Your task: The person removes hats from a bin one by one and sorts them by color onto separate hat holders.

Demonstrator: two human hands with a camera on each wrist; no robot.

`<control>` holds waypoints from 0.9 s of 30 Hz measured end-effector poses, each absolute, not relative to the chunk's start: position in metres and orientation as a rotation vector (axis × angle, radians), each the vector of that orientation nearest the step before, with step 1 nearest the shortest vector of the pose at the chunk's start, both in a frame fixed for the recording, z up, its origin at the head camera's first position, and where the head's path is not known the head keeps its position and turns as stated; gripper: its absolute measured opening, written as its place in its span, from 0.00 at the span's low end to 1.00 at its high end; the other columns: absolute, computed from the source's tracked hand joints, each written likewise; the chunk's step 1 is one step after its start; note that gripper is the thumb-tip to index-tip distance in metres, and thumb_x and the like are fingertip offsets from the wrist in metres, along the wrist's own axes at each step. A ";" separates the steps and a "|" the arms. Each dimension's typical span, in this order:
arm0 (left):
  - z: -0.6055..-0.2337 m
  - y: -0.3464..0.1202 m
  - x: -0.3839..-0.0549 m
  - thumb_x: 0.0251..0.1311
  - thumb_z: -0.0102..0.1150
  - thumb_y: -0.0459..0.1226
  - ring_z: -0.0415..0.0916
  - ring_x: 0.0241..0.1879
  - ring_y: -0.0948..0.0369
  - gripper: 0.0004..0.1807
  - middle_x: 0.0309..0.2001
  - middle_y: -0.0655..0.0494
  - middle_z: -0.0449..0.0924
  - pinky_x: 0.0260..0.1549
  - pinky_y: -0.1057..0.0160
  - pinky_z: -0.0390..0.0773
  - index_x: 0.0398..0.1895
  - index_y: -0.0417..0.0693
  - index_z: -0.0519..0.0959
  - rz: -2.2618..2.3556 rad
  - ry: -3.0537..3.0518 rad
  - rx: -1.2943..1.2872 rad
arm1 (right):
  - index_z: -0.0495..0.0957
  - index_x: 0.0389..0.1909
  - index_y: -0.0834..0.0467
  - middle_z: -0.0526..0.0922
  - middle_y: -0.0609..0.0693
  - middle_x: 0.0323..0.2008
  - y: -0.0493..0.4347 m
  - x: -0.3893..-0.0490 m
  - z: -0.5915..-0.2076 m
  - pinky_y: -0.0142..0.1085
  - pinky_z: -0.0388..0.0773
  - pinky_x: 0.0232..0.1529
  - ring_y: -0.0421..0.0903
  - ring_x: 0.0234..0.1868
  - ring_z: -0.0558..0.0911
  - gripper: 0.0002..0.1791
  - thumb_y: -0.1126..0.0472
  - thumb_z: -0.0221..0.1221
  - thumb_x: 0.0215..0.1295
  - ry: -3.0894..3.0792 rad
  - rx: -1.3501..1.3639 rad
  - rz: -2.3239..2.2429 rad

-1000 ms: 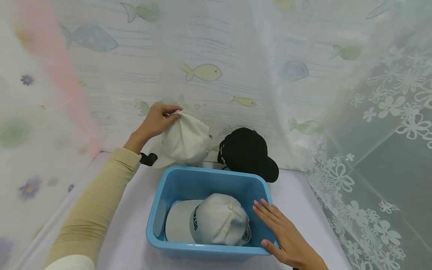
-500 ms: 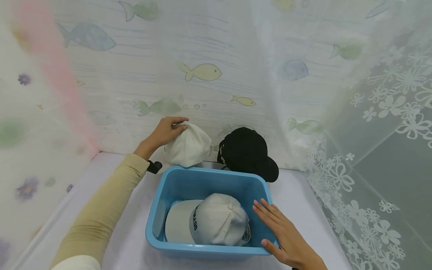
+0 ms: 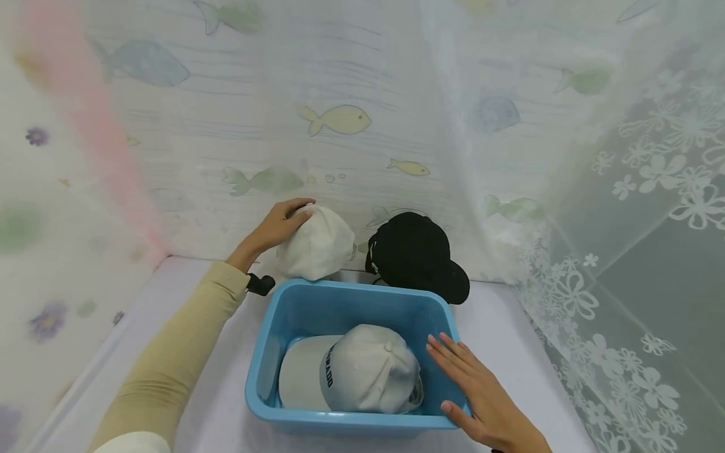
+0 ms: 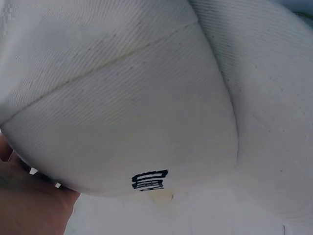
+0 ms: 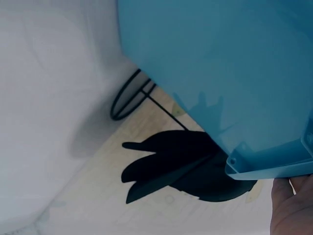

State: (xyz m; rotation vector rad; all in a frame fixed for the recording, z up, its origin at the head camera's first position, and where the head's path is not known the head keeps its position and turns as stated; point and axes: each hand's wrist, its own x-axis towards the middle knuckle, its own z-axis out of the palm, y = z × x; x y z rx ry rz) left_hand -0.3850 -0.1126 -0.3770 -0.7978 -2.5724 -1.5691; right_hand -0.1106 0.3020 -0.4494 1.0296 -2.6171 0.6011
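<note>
White cap lower in left grip

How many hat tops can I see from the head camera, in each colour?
White: 2, the hat in the tub and the held hat
Black: 1, the black hat, maybe a stack, as several brims show from the right wrist
Total: 3 tops

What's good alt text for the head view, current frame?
A person's left grip holds the top of a white cap behind a blue bin, while the right grip is at the bin's right rim, fingers extended. A pale cap with dark lettering lies inside; a black cap sits behind the bin, right of the white one.
</note>
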 end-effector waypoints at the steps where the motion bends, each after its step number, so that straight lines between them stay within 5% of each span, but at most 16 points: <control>1: -0.377 -0.112 -0.385 0.79 0.47 0.39 0.57 0.76 0.42 0.27 0.75 0.37 0.62 0.74 0.42 0.59 0.75 0.36 0.64 -1.579 -2.564 -0.783 | 0.58 0.79 0.53 0.61 0.50 0.78 0.302 -0.110 -0.449 0.29 0.36 0.79 0.53 0.80 0.56 0.40 0.53 0.59 0.68 -2.618 1.030 0.603; 19: -0.368 -0.110 -0.378 0.75 0.53 0.43 0.62 0.73 0.43 0.29 0.71 0.36 0.68 0.74 0.44 0.61 0.72 0.34 0.67 -1.515 -2.525 -0.632 | 0.58 0.79 0.55 0.61 0.51 0.78 0.300 -0.111 -0.447 0.30 0.37 0.79 0.53 0.80 0.56 0.38 0.48 0.55 0.72 -2.608 1.041 0.544; 27: -0.374 -0.124 -0.369 0.76 0.53 0.47 0.57 0.76 0.44 0.29 0.73 0.41 0.67 0.73 0.37 0.57 0.72 0.40 0.69 -1.483 -2.417 -0.603 | 0.59 0.79 0.49 0.63 0.47 0.77 0.300 -0.111 -0.430 0.24 0.42 0.77 0.48 0.79 0.60 0.42 0.47 0.63 0.67 -2.713 1.001 0.500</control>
